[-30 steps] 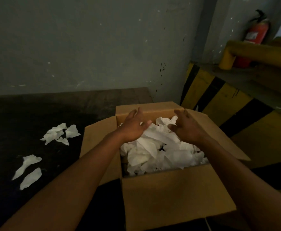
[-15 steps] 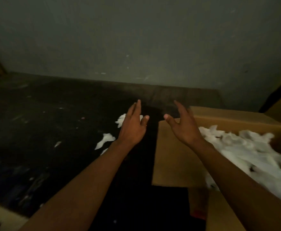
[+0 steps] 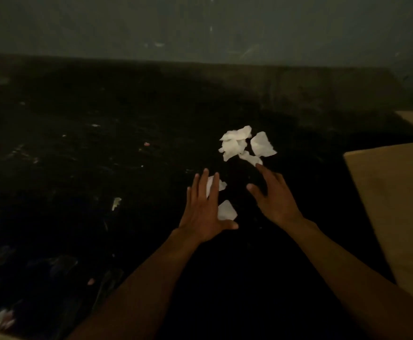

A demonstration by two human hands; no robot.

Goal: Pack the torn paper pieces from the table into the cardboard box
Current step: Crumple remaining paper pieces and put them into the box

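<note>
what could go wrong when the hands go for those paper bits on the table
1. The paper lies split: a cluster just beyond the right hand, two pieces by the left hand. One open-handed scoop may leave some behind.
2. A small scrap sits far to the left on the dim table and could be missed.
3. The box is off to the right, mostly out of view; loose pieces may drop on the way.

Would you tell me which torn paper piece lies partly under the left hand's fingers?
The small piece showing between the left hand's fingers; the piece by its thumb and the far cluster lie clear of them.
</note>
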